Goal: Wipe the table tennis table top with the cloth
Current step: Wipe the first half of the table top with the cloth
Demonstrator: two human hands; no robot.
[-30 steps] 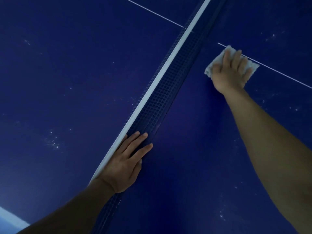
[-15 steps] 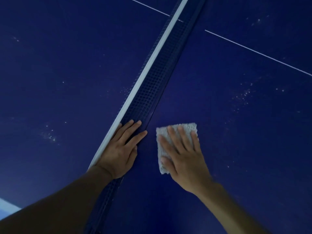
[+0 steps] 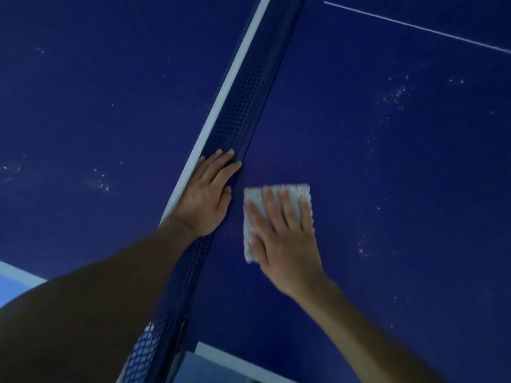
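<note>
A dark blue table tennis table top (image 3: pixel 387 167) fills nearly the whole frame, split by a dark blue mesh net (image 3: pixel 243 106) with a white top band that runs from the top centre down toward the lower left. A small pale grey rectangular cloth (image 3: pixel 300 190) with a nubbly weave lies flat on the table just right of centre, close beside the net but apart from it. The right hand (image 3: pixel 284 244) comes in from the lower right and lies palm-down on the cloth with its fingers (image 3: pixel 286 205) spread open and straight, pressing rather than grasping; four fingertips rest on the cloth's upper half, short of its top edge, while the thumb lies along its left side near the lower left corner. The cloth shows above the fingertips, between the fingers and along the left edge; its lower right part is hidden under the palm. The left hand (image 3: pixel 207 200) reaches in from the lower left and rests on the net at the frame's centre, fingers extended and held together over the mesh, heel against the white band, gripping nothing. A thin white line (image 3: pixel 414 26) crosses the upper right. Faint whitish specks (image 3: pixel 395 95) dot the table at the upper right, further down the right side and at mid-left. Pale table edges show at the bottom centre and lower left.
</note>
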